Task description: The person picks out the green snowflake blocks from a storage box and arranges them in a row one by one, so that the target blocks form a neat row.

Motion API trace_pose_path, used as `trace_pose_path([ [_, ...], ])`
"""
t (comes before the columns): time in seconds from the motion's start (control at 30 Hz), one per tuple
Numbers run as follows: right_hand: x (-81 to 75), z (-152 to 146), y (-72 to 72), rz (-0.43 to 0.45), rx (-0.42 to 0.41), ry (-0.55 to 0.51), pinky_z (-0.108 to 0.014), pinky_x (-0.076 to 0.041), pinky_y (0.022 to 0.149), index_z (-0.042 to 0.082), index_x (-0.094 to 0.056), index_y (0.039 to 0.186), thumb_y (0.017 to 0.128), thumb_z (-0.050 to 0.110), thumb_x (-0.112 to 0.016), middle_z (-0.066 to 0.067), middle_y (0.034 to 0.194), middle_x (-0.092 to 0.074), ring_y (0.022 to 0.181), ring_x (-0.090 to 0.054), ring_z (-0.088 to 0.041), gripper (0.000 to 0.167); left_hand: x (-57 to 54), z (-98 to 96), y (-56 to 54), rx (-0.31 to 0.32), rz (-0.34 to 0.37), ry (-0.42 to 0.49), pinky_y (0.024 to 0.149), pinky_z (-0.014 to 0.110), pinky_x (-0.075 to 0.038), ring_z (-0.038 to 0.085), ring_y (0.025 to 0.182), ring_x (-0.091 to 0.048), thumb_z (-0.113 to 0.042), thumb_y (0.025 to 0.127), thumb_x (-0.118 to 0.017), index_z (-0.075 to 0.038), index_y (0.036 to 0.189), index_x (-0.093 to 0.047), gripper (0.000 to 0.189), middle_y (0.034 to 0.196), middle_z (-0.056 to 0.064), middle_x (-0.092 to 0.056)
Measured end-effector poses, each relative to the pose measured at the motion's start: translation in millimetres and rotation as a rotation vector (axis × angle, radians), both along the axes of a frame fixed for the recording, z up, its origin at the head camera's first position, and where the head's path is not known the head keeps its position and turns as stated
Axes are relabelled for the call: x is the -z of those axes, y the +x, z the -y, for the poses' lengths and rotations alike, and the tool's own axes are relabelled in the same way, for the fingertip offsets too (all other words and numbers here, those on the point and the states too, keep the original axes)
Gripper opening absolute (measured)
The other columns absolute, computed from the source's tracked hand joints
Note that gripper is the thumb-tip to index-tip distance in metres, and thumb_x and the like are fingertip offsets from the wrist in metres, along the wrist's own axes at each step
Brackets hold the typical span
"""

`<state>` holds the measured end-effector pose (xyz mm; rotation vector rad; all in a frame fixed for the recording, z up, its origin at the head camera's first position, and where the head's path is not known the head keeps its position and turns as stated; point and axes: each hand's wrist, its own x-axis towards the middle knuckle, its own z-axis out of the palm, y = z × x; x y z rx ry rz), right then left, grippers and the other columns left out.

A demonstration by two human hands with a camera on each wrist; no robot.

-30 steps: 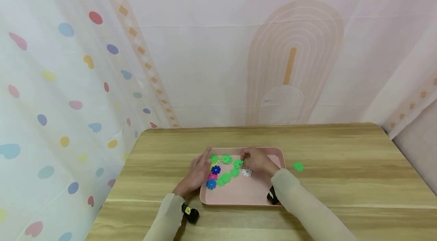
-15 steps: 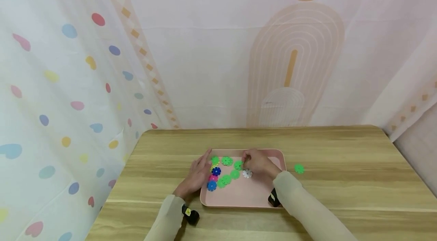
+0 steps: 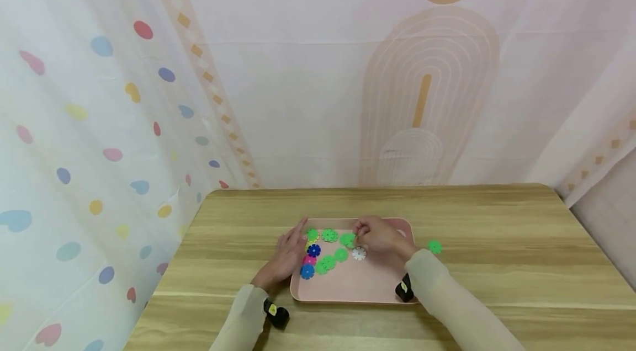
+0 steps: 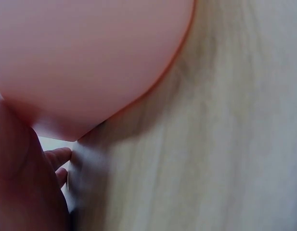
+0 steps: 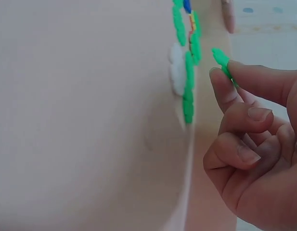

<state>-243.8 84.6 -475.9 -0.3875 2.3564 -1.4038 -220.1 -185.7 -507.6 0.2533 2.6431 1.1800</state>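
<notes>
A pink tray (image 3: 353, 287) on the wooden table holds several notched plastic discs. Between thumb and index finger, my right hand (image 3: 377, 235) pinches a green notched disc (image 5: 221, 58) over the tray's far part; its other fingers curl in. Close by that hand lie green discs (image 3: 346, 240) and a white disc (image 3: 359, 253). My left hand (image 3: 287, 256) rests along the tray's left rim with extended fingers. Beside it are a dark blue disc (image 3: 314, 250), a pink disc (image 3: 309, 261) and a lighter blue disc (image 3: 307, 271). In the left wrist view, fingertips show past the tray's corner.
Outside the tray, on the right, a single green disc (image 3: 434, 246) lies on the table (image 3: 497, 262). A patterned curtain (image 3: 308, 91) hangs behind the table and along the left side. Black wrist cameras (image 3: 277, 315) sit on both wrists.
My right wrist has shifted slightly to the right, and the green patch by its fingertips looks wider. My left hand stays on the rim. The head view has tilted a little.
</notes>
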Motion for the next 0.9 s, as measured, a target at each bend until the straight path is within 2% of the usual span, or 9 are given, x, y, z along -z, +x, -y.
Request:
trace_pose_path([
  [0.27, -14.1, -11.9, 3.4, -0.032, -0.063, -0.091, -0.025, -0.048, 0.07, -0.007, -0.06, 0.104, 0.085, -0.005, -0.063, -0.006, 0.082, -0.063, 0.076, -0.057, -0.013, 0.019, -0.8, 1.9, 0.0, -0.004, -0.009, 0.005, 0.119, 0.059, 0.007, 0.041, 0.15, -0.004, -0.035, 0.109, -0.026, -0.023, 0.161, -0.009, 0.056, 0.165, 0.013, -0.016],
  [0.43, -19.2, -21.8, 4.0, -0.066, -0.082, -0.048, -0.028, -0.047, 0.075, -0.004, -0.062, 0.105, 0.086, 0.0, -0.067, -0.003, 0.083, -0.067, 0.078, -0.063, -0.015, 0.02, -0.6, 1.8, 0.6, -0.006, 0.005, 0.013, 0.119, 0.059, 0.008, 0.041, 0.15, -0.003, -0.037, 0.109, -0.026, -0.025, 0.161, -0.009, 0.056, 0.165, 0.012, -0.015],
  [0.63, -28.6, -39.9, 8.2, -0.108, -0.091, -0.031, -0.03, -0.05, 0.073, -0.001, -0.063, 0.106, 0.09, 0.003, -0.068, -0.005, 0.087, -0.069, 0.084, -0.066, -0.019, 0.017, -0.1, 2.1, 0.8, -0.001, -0.002, 0.012, 0.119, 0.059, 0.007, 0.04, 0.15, -0.004, -0.036, 0.109, -0.026, -0.024, 0.161, -0.01, 0.056, 0.165, 0.011, -0.015],
  [0.8, -33.6, -62.5, 11.9, -0.129, -0.045, -0.034, -0.027, -0.049, 0.067, -0.001, -0.063, 0.108, 0.091, 0.006, -0.069, -0.007, 0.09, -0.069, 0.081, -0.061, -0.016, 0.02, -0.4, 2.4, 0.3, 0.002, -0.016, 0.001, 0.119, 0.058, 0.007, 0.041, 0.15, -0.005, -0.035, 0.109, -0.025, -0.023, 0.161, -0.01, 0.056, 0.164, 0.012, -0.016],
  [0.9, -35.4, -78.0, 13.7, -0.13, -0.012, -0.023, -0.028, -0.048, 0.068, 0.001, -0.063, 0.11, 0.093, 0.008, -0.066, -0.005, 0.091, -0.068, 0.083, -0.06, -0.017, 0.019, -0.5, 2.3, -0.1, 0.0, -0.015, -0.001, 0.119, 0.057, 0.007, 0.04, 0.151, -0.004, -0.035, 0.109, -0.025, -0.024, 0.161, -0.009, 0.056, 0.165, 0.011, -0.016],
])
